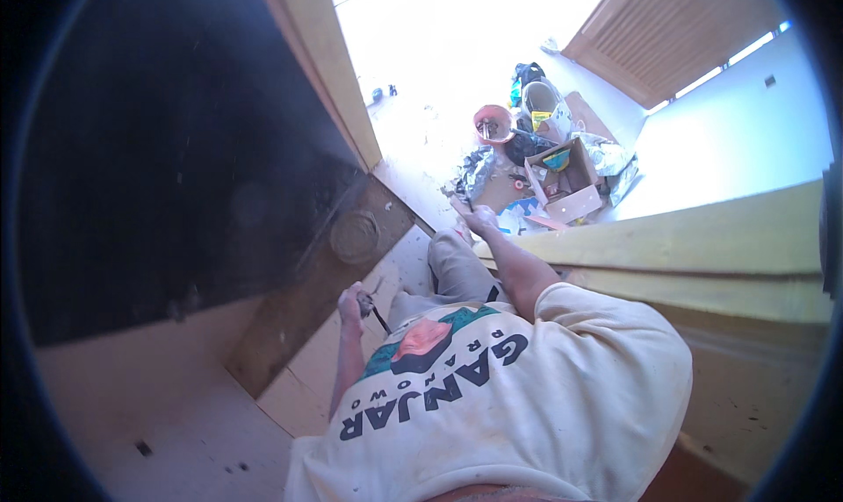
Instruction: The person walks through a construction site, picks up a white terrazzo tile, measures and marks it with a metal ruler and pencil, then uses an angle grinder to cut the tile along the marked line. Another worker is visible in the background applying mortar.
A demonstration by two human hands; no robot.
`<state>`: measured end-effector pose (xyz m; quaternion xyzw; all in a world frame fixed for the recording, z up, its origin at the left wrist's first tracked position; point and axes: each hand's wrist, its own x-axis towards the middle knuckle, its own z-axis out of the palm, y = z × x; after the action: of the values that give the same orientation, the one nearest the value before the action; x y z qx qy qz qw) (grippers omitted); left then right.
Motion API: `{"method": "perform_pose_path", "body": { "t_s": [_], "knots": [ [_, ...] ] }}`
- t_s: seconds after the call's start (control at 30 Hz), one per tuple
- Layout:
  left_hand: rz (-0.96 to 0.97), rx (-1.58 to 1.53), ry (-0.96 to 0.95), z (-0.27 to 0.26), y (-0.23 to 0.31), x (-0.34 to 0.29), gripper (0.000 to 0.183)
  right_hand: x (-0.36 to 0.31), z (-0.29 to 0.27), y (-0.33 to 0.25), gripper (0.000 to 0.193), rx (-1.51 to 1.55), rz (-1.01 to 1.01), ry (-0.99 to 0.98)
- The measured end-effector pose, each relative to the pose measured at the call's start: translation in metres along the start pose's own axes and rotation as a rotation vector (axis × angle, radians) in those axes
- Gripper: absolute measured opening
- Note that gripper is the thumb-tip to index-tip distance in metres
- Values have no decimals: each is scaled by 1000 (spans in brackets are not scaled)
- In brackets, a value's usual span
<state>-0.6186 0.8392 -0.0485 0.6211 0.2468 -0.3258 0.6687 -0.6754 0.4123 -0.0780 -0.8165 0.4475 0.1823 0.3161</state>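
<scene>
My left hand (pixel 353 302) is closed, dusty with white powder, low by my left side. In it is a small greyish thing that I cannot make out, and a thin black strip or cord (pixel 380 320) runs from it toward my shirt. My right hand (pixel 480 220) is stretched forward past my bent knee, its fingers closed and whitish with dust. At its fingertips shows a thin tan edge (pixel 459 205), too small to name. Close to the left hand lies a brown wooden board (pixel 294 331) with a round, dusty disc-shaped thing (pixel 354 236) on it.
Ahead stand an orange bucket (pixel 493 124), a white container (pixel 543 107) and an open cardboard box (pixel 575 201) among plastic wrappings. A large dark panel (pixel 176 151) fills the left. Yellowish boards (pixel 685 239) run along my right. A slatted wooden door (pixel 672 32) stands far right.
</scene>
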Motion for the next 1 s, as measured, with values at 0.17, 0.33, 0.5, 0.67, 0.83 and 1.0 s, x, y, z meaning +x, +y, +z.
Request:
{"method": "perform_pose_path", "body": {
  "t_s": [0.17, 0.33, 0.5, 0.67, 0.83, 1.0],
  "knots": [
    [-131, -166, -252, 104, 71, 46, 17, 81, -28, 51, 44, 54, 303, 58],
    [-307, -163, -292, 182, 135, 112, 18, 164, -102, 0, 48, 157, 354, -61],
    [-334, -89, -353, 297, 222, 162, 20, 270, -187, -68, 46, 28, 88, -110],
    [-146, -58, -492, 414, 313, 221, 18, 375, -265, -164, 48, 148, -143, -10],
    [-84, -57, -341, 498, 385, 289, 19, 449, -356, -262, 42, 231, -289, -18],
    [-82, -46, -390, 569, 443, 423, 20, 550, -431, -270, 44, 253, -136, -33]
  ]
}}
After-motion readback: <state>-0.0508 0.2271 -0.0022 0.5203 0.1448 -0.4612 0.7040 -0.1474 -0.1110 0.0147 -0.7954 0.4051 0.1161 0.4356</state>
